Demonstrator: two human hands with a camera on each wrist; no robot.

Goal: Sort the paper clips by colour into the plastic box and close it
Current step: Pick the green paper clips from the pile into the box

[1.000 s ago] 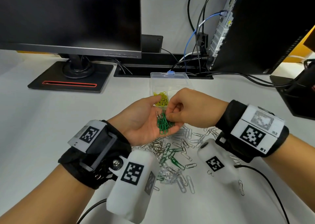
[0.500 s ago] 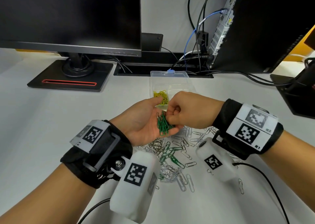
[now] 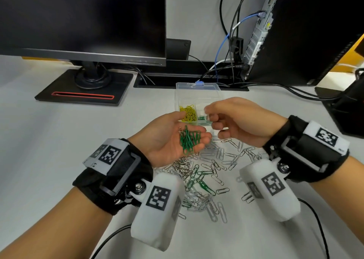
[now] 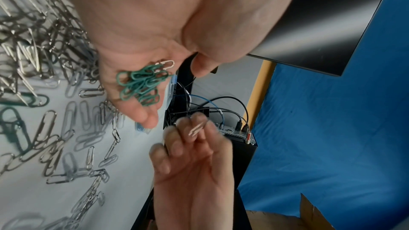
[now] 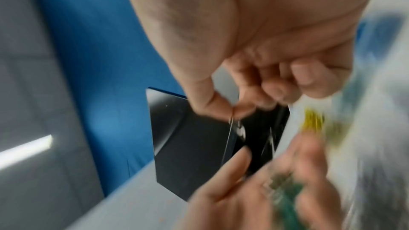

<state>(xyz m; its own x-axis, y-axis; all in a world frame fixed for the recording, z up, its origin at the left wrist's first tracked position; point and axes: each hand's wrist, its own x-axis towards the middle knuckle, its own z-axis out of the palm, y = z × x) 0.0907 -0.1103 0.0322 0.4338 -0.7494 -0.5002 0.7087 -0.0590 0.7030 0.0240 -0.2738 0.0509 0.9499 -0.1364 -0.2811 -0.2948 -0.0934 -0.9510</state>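
Observation:
My left hand (image 3: pixel 175 140) is held palm up above the table, and a bunch of green paper clips (image 3: pixel 189 141) lies on it with one silver clip (image 3: pixel 180 129). In the left wrist view the same green bunch (image 4: pixel 141 85) rests on the fingers. My right hand (image 3: pixel 210 115) hovers just right of that palm and pinches a silver clip (image 4: pixel 197 128) between thumb and forefinger; the blurred right wrist view shows this pinch (image 5: pixel 231 113) too. The clear plastic box (image 3: pixel 197 86) stands open behind the hands, with yellow clips (image 3: pixel 189 114) in one compartment and a few green clips (image 3: pixel 202 118) in the compartment to its right.
A loose pile of silver and green clips (image 3: pixel 206 172) covers the table below both hands. A monitor stand (image 3: pixel 82 89) sits at the back left, with a computer tower (image 3: pixel 295 32) and cables (image 3: pixel 275 89) at the back right. A black object (image 3: pixel 350 109) stands at the far right.
My right hand was picking among the clips in my left palm. It has now drawn away to the right with a silver clip, uncovering the green bunch.

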